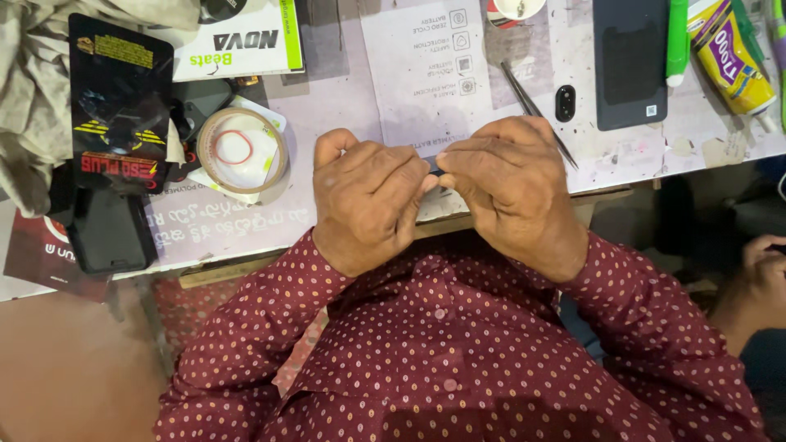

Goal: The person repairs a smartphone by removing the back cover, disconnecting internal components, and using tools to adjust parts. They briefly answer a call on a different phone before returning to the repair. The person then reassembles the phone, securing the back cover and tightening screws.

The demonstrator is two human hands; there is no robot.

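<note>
Both hands (434,176) pinching tiny dark part (436,172), orientation unclear

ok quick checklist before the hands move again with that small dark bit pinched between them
1. Grip: left hand and right hand meet fingertip to fingertip on the small dark piece: ok.
2. What the piece is: mostly hidden by fingers: cannot tell.
3. Tweezers within reach, lying beside the right hand: ok.
4. Tape roll lying flat, apart from the left hand: ok.
5. Dark phone lies clear of both hands: ok.
6. Another person's hand at the right edge, apart from the work: ok.
</note>
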